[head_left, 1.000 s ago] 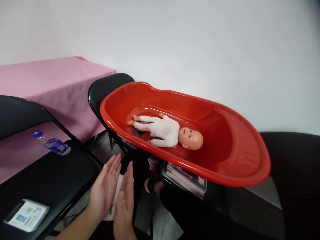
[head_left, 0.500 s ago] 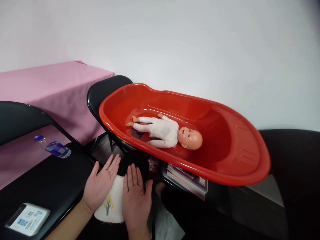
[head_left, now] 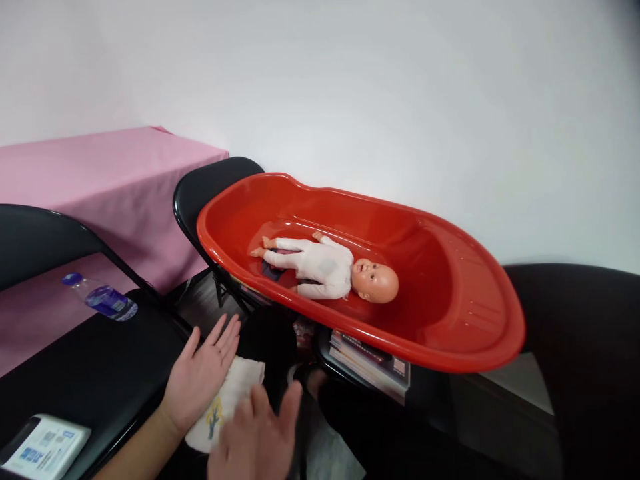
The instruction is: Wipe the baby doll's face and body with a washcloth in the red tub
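My left hand [head_left: 200,380] is open, palm up and empty, its fingers stretched toward the tub. Beside it, blurred by motion, my right hand [head_left: 257,433] holds nothing I can see; its thumb stands apart and its fingers are partly bent. Below and between both hands lies a white cloth [head_left: 240,380] with a yellow and blue tree motif, partly covered by my right hand. A baby doll [head_left: 325,267] in white clothes lies on its back in a red baby bathtub [head_left: 480,293], head toward the right. Something dark shows under its legs.
The tub rests over black chairs [head_left: 215,180], with stacked books [head_left: 370,363] beneath its near rim. On the left chair seat [head_left: 125,360] are a water bottle [head_left: 107,300] and a white box-like device [head_left: 47,447]. A pink-covered table [head_left: 110,160] stands against the wall.
My right hand has moved down and left across the cloth, and its fingers have bent. My left hand stays almost in place, palm up. The view has shifted slightly.
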`<move>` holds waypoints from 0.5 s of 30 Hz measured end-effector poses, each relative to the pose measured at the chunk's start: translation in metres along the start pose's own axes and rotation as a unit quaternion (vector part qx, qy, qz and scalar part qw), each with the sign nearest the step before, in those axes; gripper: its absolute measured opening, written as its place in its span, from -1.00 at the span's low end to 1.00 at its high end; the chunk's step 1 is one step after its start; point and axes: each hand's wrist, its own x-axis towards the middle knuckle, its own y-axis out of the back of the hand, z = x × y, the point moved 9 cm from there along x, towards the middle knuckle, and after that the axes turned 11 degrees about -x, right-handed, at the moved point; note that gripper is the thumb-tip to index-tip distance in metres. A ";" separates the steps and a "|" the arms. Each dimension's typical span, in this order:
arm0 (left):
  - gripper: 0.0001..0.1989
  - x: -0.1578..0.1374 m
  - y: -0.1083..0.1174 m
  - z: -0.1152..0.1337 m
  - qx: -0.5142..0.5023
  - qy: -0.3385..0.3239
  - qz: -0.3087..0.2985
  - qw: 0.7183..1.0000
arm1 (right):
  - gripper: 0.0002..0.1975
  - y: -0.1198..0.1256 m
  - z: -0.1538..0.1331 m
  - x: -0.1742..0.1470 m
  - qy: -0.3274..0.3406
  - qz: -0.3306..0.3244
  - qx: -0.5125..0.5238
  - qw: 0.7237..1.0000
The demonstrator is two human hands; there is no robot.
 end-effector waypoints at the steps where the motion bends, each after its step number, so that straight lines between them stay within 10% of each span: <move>1: -0.37 0.000 -0.003 -0.002 0.005 0.012 -0.017 1.000 | -0.33 0.005 -0.003 0.006 -0.012 0.028 -0.003 1.000; 7: -0.35 0.000 -0.001 0.001 0.048 0.028 -0.034 0.998 | -0.27 -0.003 -0.021 0.029 -0.036 0.043 0.037 0.998; 15: -0.60 -0.017 -0.014 0.037 0.282 -0.133 0.130 0.941 | -0.18 -0.022 -0.007 0.007 -0.065 0.056 0.083 0.993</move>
